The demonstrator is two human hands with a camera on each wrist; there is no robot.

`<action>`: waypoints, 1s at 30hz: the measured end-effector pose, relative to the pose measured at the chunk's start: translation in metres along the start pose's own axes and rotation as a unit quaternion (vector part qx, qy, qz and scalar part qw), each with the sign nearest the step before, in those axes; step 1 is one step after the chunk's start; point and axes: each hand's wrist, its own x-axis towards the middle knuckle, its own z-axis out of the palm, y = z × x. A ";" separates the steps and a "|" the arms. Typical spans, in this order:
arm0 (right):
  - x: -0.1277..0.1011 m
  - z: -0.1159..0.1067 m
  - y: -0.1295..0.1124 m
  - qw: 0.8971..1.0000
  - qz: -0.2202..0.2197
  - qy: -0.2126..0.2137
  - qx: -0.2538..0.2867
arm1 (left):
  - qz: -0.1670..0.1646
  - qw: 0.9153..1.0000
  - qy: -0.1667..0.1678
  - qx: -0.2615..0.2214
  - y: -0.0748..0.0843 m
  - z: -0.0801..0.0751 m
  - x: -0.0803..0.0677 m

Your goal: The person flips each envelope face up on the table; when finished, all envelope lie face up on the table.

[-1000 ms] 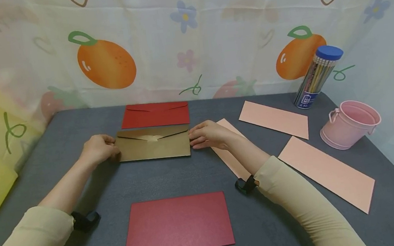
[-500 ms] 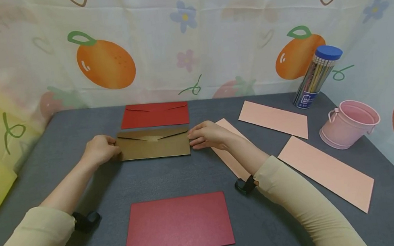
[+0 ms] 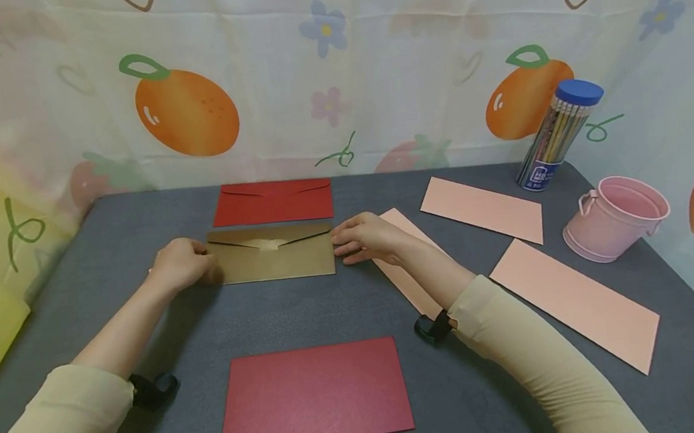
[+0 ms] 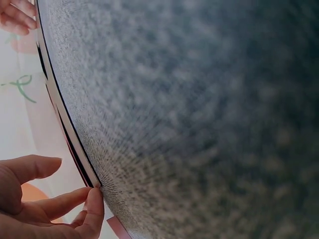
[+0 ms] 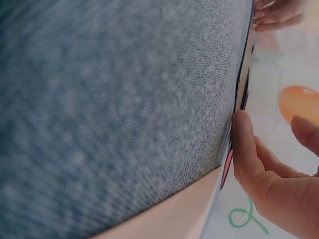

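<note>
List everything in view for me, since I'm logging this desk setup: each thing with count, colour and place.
gold envelope: 1, gold-brown, middle of the table, flap side up, held at both short ends
red envelope: 1, red, just behind the gold one
red card: 1, dark red, near edge, centre
pink paper strips: 3, pale pink, right half; one lies partly under the right forearm
pencil tub: 1, clear with blue lid, far right
bucket: 1, pink, right edge
table: 1, grey cloth-covered
backdrop: 1, pale, printed with oranges, flowers and hearts
left hand: fingers on the gold envelope's left end
right hand: fingers on its right end
</note>
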 end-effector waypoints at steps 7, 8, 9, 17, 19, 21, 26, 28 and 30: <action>0.001 0.000 0.000 1.000 0.003 -0.005 -0.002 | 0.032 0.999 0.025 0.013 -0.003 0.001 0.001; 0.001 0.000 0.000 1.000 0.003 -0.005 -0.003 | 0.036 0.999 0.027 0.013 -0.003 0.002 0.002; 0.000 0.000 0.000 1.000 0.003 -0.005 -0.003 | 0.037 0.999 0.027 0.013 -0.003 0.002 0.002; -0.004 -0.002 -0.005 1.000 -0.010 -0.005 -0.024 | 0.024 0.999 0.027 0.000 -0.001 -0.001 0.000; -0.006 -0.003 -0.006 0.999 -0.015 -0.010 -0.028 | 0.028 0.999 0.035 -0.008 -0.001 -0.001 0.001; -0.010 -0.006 -0.008 0.999 -0.020 -0.015 -0.032 | 0.036 0.998 0.045 -0.015 0.000 -0.001 0.002; -0.018 -0.012 -0.011 0.998 -0.033 -0.031 -0.051 | 0.059 0.996 0.059 -0.029 0.007 -0.001 0.001; -0.021 -0.014 -0.013 0.997 -0.039 -0.038 -0.057 | 0.068 0.996 0.056 -0.033 0.011 0.000 0.000; -0.024 -0.017 -0.014 0.996 -0.044 -0.043 -0.062 | 0.080 0.995 0.052 -0.037 0.016 0.001 -0.001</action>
